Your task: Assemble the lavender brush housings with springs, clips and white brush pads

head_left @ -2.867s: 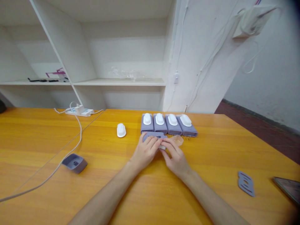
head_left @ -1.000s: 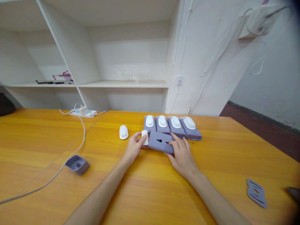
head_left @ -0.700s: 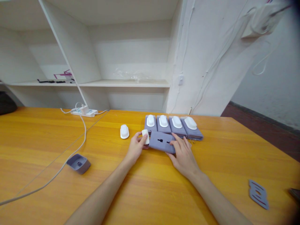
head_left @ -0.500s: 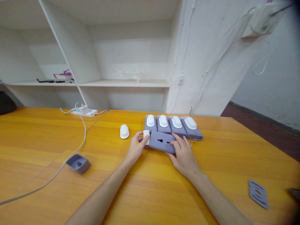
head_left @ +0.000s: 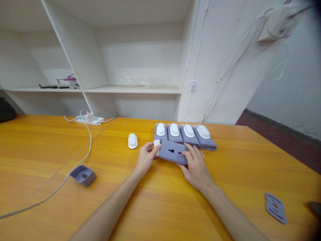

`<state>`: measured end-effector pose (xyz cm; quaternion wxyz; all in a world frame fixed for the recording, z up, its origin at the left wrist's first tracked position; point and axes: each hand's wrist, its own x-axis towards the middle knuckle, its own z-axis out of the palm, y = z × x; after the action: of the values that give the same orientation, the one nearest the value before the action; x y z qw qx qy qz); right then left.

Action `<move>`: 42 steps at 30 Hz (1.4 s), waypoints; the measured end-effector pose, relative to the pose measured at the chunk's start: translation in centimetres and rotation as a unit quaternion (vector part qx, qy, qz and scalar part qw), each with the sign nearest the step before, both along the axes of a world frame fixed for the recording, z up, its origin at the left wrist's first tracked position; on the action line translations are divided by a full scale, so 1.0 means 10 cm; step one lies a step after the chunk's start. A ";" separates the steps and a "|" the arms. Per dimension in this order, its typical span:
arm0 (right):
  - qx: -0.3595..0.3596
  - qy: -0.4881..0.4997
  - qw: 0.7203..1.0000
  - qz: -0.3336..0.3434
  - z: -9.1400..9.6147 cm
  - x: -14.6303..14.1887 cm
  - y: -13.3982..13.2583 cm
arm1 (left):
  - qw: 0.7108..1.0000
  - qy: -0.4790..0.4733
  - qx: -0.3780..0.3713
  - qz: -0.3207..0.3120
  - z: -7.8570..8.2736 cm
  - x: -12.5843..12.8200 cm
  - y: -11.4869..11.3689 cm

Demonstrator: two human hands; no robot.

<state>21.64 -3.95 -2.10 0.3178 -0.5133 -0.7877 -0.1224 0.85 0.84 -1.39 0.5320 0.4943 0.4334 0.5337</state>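
Note:
My left hand (head_left: 144, 158) pinches a small white cap piece (head_left: 157, 145) against the left end of a lilac rectangular housing (head_left: 173, 152) with dark slots on its face. My right hand (head_left: 196, 167) grips the housing's right end, fingers over its top. Both hold it just above the orange table (head_left: 160, 204). Right behind it stands a row of several lilac units with white ribbed tops (head_left: 184, 135).
A loose white ribbed cap (head_left: 132, 141) lies left of the row. A lilac shell part (head_left: 83, 175) sits at the left beside a white cable (head_left: 75, 167) that runs to a power strip (head_left: 90, 119). A flat lilac plate (head_left: 275, 207) lies at the right. White shelves stand behind.
Earlier both hands worked close together over the housing lying flat. Now its slotted face is up, and the left hand has brought the white piece in against its left end.

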 end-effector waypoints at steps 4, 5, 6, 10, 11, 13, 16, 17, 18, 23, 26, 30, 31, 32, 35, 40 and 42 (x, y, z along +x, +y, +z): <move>-0.008 -0.007 1.000 -0.002 0.00 0.00 0.00 | 1.000 -0.001 -0.007 0.004 0.00 -0.02 0.01; -0.008 -0.009 1.000 0.000 -0.01 0.00 0.00 | 1.000 -0.001 -0.007 0.001 -0.01 -0.02 0.01; -0.007 -0.010 1.000 0.002 -0.01 0.01 0.00 | 1.000 -0.001 -0.006 -0.003 -0.01 -0.03 0.01; 0.003 -0.011 1.000 0.007 0.00 0.01 -0.01 | 1.000 0.005 -0.011 -0.012 -0.01 -0.03 0.01; 0.004 -0.011 1.000 0.007 0.00 0.01 -0.02 | 1.000 0.008 -0.014 -0.011 -0.01 -0.03 0.02; 0.006 -0.007 1.000 0.008 0.00 0.01 -0.02 | 1.000 0.012 -0.017 -0.009 -0.01 -0.03 0.02; 0.010 0.004 1.000 0.005 0.00 0.00 -0.02 | 1.000 0.014 -0.016 -0.003 -0.02 -0.02 0.02; 0.010 0.004 1.000 0.003 0.00 0.00 -0.02 | 1.000 0.013 -0.017 -0.002 -0.01 -0.02 0.03; 0.011 0.002 1.000 0.000 -0.01 0.00 -0.02 | 1.000 0.012 -0.018 -0.003 -0.01 -0.02 0.03; 0.016 -0.013 1.000 -0.010 -0.01 0.00 -0.02 | 1.000 0.020 -0.013 -0.010 -0.01 -0.02 0.03; 0.018 -0.020 1.000 -0.009 -0.01 0.01 -0.01 | 0.999 0.032 -0.014 -0.008 0.00 -0.03 0.03; 0.020 -0.020 1.000 -0.006 -0.03 0.03 0.00 | 0.999 0.038 -0.020 -0.031 0.02 -0.03 0.03; 0.019 -0.018 1.000 -0.005 -0.04 0.04 0.00 | 0.998 0.036 -0.020 -0.042 0.03 -0.03 0.02; 0.018 -0.016 1.000 -0.004 -0.04 0.05 0.00 | 0.998 0.034 -0.020 -0.051 0.04 -0.03 0.02; 0.006 -0.007 1.000 0.005 -0.03 0.08 0.01 | 0.997 0.029 -0.018 -0.068 0.06 -0.03 0.01; -0.011 0.002 1.000 0.023 -0.01 0.12 0.01 | 0.995 0.047 -0.012 -0.088 0.07 -0.05 0.02; -0.016 0.001 0.999 0.027 -0.01 0.14 0.01 | 0.993 0.067 0.004 -0.101 0.06 -0.06 0.03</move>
<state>23.00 -3.82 -2.19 0.3138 -0.4965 -0.8030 -0.1007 0.26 1.12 -0.76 0.5511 0.5723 0.4134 0.4448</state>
